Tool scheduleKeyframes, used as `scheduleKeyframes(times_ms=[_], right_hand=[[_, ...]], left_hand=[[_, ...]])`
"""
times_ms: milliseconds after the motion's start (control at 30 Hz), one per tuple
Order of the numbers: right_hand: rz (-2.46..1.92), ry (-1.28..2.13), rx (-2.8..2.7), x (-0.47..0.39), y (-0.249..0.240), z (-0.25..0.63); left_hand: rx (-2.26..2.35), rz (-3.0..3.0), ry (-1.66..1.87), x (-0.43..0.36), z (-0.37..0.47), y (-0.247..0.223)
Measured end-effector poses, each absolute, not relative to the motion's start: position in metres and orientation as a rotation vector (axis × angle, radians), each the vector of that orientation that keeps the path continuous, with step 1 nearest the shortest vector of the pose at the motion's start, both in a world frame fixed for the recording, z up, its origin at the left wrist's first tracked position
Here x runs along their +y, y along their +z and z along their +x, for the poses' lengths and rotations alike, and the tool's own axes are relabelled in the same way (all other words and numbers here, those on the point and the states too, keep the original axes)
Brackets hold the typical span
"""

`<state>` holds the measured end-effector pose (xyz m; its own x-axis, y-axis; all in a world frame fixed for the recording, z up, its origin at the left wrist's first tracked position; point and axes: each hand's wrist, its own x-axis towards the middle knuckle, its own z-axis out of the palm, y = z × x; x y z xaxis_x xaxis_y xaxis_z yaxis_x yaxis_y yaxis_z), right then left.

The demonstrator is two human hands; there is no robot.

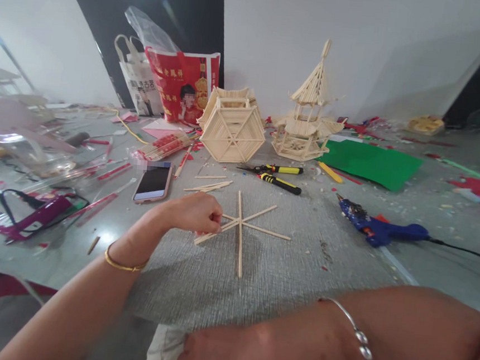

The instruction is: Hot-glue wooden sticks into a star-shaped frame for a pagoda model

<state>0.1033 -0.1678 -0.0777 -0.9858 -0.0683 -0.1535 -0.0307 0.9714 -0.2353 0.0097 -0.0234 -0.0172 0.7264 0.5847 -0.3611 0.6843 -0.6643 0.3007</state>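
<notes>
On the grey mat, thin wooden sticks cross at one middle point as a star (240, 250). My left hand (198, 213), with a gold bangle at its wrist, rests at the star's left side; its fingers are curled closed over one arm of the star, and the fingertips are partly hidden. My right hand (216, 353) is low at the mat's front edge, near pale cloth (162, 349). It is blurred and its fingers are not clear. Several loose sticks (214, 187) lie just behind my left hand.
Behind the star are yellow-black pliers (279, 183), a hexagonal stick model (233, 134) and a stick pagoda (307, 124). A blue glue gun (387, 229) lies right, with green paper (371, 162) beyond. A phone (154, 182) and purple glue gun (37, 218) lie left.
</notes>
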Motion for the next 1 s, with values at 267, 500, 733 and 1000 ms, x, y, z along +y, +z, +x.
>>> scheduleKeyframes(times_ms=[267, 500, 733, 1000], right_hand=[[-0.049, -0.287, 2.917, -0.171, -0.087, 0.095], [-0.048, -0.231, 2.941, -0.174, -0.087, 0.098], [-0.081, -0.155, 2.996, -0.177, -0.089, 0.100], [-0.084, -0.180, 3.135, -0.178, -0.103, 0.102]], left_hand=[[0.957, 2.503, -0.329, -0.023, 0.009, -0.019], [0.956, 2.492, -0.347, -0.024, 0.010, -0.018], [0.943, 2.514, -0.369, -0.025, 0.012, -0.017], [0.950, 2.496, -0.371, -0.025, 0.012, -0.018]])
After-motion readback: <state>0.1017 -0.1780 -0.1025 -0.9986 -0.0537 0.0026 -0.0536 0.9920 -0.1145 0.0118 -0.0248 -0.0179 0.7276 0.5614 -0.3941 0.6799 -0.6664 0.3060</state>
